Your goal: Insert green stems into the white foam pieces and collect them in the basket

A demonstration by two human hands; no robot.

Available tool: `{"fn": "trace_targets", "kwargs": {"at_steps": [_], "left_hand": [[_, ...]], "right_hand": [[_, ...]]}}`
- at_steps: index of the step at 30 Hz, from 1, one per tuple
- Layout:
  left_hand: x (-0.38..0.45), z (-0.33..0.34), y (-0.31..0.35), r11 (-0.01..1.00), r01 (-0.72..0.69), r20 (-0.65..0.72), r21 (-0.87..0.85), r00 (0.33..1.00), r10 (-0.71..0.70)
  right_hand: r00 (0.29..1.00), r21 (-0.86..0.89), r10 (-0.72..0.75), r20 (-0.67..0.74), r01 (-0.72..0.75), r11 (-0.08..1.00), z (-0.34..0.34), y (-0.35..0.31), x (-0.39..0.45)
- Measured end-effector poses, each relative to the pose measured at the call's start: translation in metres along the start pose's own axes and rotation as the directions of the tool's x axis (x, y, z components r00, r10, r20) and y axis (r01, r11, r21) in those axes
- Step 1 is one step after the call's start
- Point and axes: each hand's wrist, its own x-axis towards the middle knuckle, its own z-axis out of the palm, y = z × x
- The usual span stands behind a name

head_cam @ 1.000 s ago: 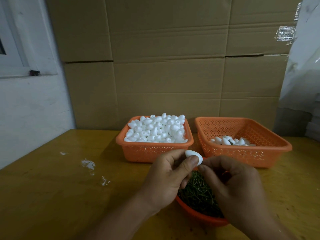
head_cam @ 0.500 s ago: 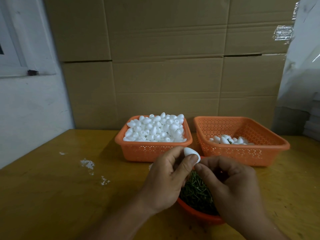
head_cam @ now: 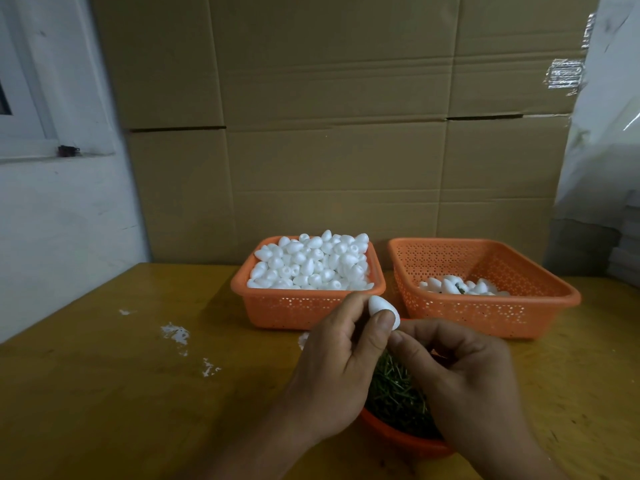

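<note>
At frame center, the left hand point(head_cam: 341, 368) pinches 1 foam piece point(head_cam: 382, 312) between thumb and fingers; it pokes above them. The right hand point(head_cam: 460, 382), fingers curled, touches its lower end, perhaps holding a stem, over the stems point(head_cam: 394, 393).

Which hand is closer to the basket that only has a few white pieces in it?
The right hand. It sits just in front of the nearly empty basket. The left hand, pinching a white foam piece, is farther over, in front of the full basket.
</note>
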Motion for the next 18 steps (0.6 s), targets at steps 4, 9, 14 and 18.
{"fn": "trace_targets", "kwargs": {"at_steps": [4,9,14,18], "left_hand": [[0.000,0.001,0.001,0.999,0.009,0.040,-0.052,0.999,-0.007],[-0.004,0.003,-0.008,0.997,0.060,0.053,0.047,0.997,-0.062],[-0.005,0.004,-0.011,0.992,0.057,0.055,0.110,0.996,-0.063],[-0.006,0.004,-0.011,0.990,0.031,0.057,0.135,0.998,-0.039]], "right_hand": [[0.994,0.015,0.104,-0.013,-0.104,0.994,-0.005,0.002,0.009],[0.975,-0.242,0.121,-0.187,-0.165,0.956,-0.028,0.015,0.050],[0.957,-0.640,0.120,-0.265,-0.267,0.721,-0.064,0.047,0.105],[0.954,-0.860,0.167,-0.251,-0.299,0.413,-0.081,0.066,0.136]]}}
